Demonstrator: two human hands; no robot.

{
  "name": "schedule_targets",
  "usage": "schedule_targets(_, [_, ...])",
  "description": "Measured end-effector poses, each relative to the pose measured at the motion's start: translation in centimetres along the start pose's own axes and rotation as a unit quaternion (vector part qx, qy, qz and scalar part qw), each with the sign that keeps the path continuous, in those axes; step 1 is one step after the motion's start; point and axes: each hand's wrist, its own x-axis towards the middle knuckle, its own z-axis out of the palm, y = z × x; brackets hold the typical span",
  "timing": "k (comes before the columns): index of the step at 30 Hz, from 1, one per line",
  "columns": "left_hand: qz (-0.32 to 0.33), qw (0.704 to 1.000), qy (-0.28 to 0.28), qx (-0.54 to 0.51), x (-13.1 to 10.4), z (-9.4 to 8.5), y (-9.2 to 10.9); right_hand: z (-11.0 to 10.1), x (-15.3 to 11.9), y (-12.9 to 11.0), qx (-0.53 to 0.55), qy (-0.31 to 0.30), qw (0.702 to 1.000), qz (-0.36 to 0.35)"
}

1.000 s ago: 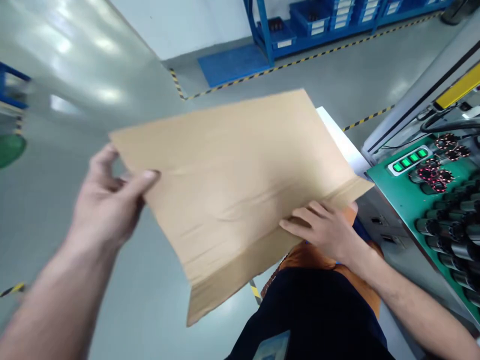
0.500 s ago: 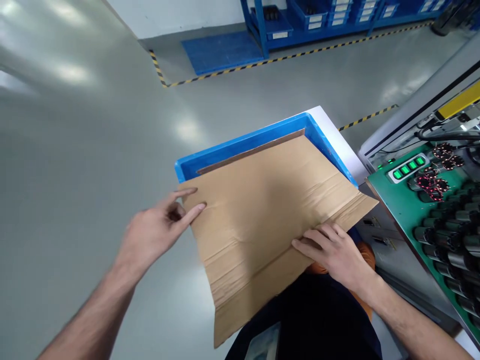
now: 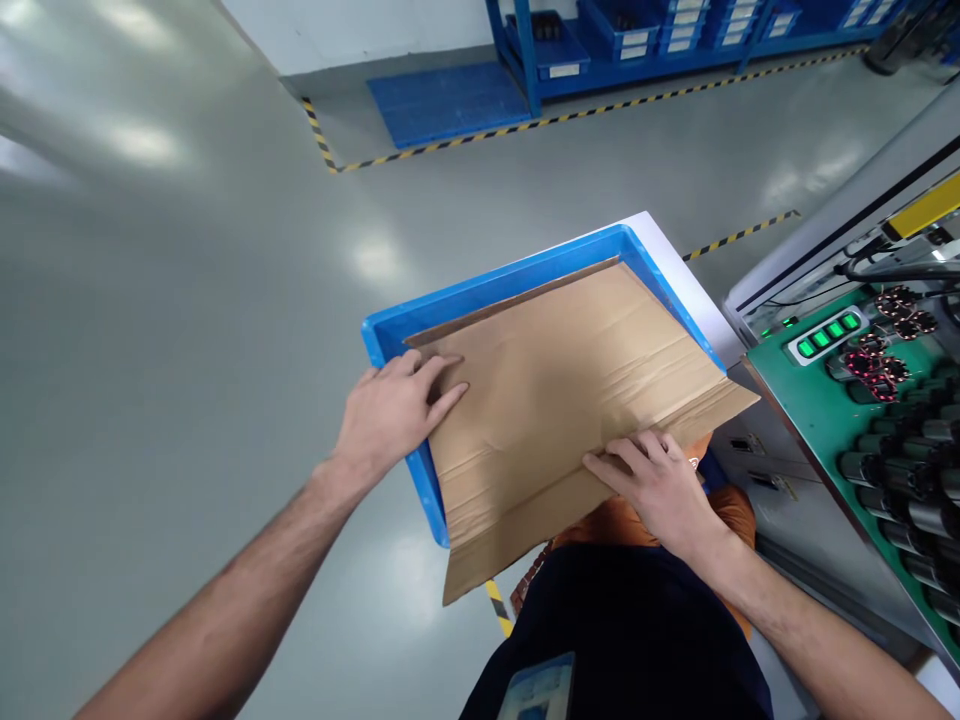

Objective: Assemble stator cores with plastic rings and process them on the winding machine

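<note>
A creased brown cardboard sheet point(image 3: 540, 370) lies partly inside a blue tray point(image 3: 495, 284), its far edge within the rim. The near flap of the sheet sticks out over the tray's front side. My left hand point(image 3: 401, 405) is at the sheet's left edge by the tray wall, fingers bent over the cardboard with thumb and forefinger on top. At the crease near the front, my right hand point(image 3: 652, 485) is closed on the cardboard, fingers curled. A darker strip of cardboard shows along the far edge. What lies beneath the sheet is hidden.
The tray rests on a white surface point(image 3: 679, 275). At right, a green bench point(image 3: 795, 385) carries several dark cylindrical parts point(image 3: 900, 480), copper-wound pieces point(image 3: 874, 365) and a green-lit display point(image 3: 829, 334). Beyond the floor tape stands a blue rack point(image 3: 529, 60) with bins.
My left hand has moved right and slightly up, shifting the sheet's left side inward and exposing the tray's left wall. My right hand has stayed almost in place.
</note>
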Motion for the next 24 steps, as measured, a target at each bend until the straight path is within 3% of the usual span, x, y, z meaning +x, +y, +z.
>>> schedule_targets(7, [0.087,0.994,0.054,-0.046,1.6,2.6,-0.4,1.2,1.2,0.2,-0.005,-0.029,1.0,-0.002])
schedule_targets(11, [0.136,0.986,0.056,-0.081,2.0,4.0,0.3,1.3,1.9,-0.1,-0.006,-0.051,0.999,0.005])
schedule_targets(19, [0.29,0.949,-0.029,-0.12,1.2,6.5,5.9,0.5,4.8,0.3,-0.005,-0.105,0.994,0.023])
schedule_targets(24, [0.289,0.953,-0.029,-0.085,0.5,7.8,7.7,1.0,6.9,0.9,0.021,-0.14,0.989,0.036])
